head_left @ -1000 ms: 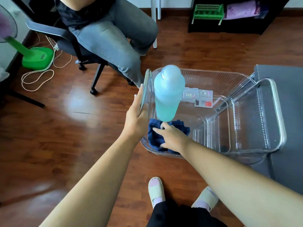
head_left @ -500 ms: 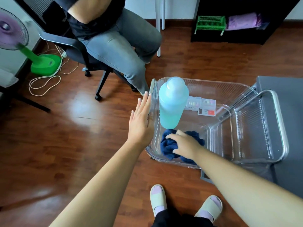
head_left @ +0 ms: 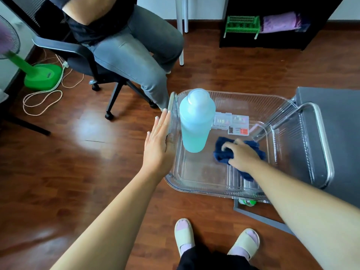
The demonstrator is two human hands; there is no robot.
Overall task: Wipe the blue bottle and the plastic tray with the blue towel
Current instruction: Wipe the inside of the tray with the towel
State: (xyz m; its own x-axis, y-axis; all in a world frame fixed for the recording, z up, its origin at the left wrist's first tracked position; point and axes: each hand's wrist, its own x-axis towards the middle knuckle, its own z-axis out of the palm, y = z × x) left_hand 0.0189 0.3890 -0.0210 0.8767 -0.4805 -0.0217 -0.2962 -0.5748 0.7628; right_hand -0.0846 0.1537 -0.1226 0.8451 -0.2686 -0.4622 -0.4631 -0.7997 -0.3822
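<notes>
Pale green slides [head_left: 184, 236], lilac socks [head_left: 182, 224], black trousers [head_left: 206, 260]

Glossy wood floor [head_left: 58, 172] — black office chair [head_left: 78, 55].

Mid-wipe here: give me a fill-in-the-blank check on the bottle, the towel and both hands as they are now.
1. The blue bottle stands ____ in the plastic tray.
2. The right hand grips the blue towel, which lies to the ____ of the bottle in the head view.
3. The left hand, set against the tray's wall, has its fingers ____.
Missing words: upright; right; straight.
</notes>
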